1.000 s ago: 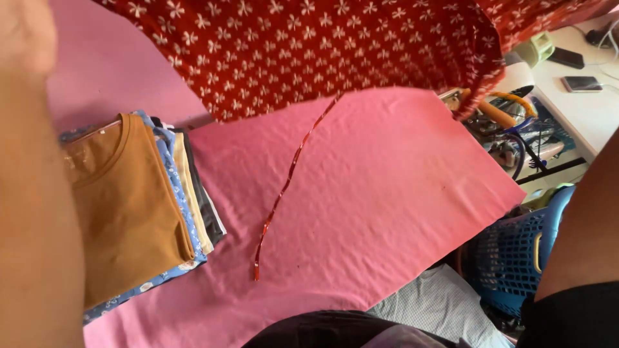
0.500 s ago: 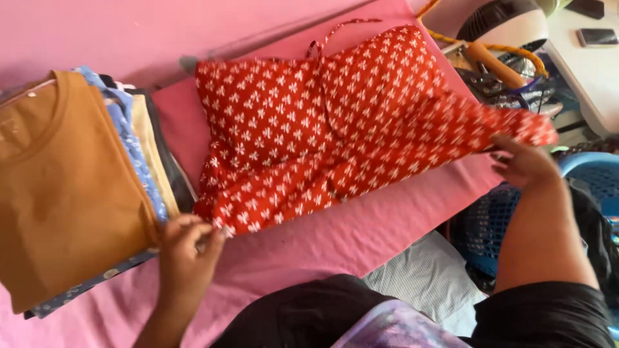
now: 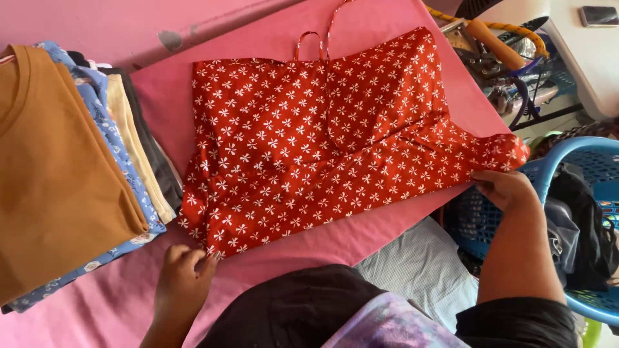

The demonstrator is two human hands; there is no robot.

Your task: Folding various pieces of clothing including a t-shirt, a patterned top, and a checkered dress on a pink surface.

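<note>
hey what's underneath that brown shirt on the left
Under the brown shirt lies a stack of folded clothes: blue floral, cream and dark edges show. How many pieces, and what they are, is covered.

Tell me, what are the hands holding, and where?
Both hold the red flowered dress: left hand pinches its bottom-left hem corner, right hand grips its right-hand corner.

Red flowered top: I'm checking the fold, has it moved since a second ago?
Yes. The red flowered top came down from the air and lies flat beside the folded stack.
</note>
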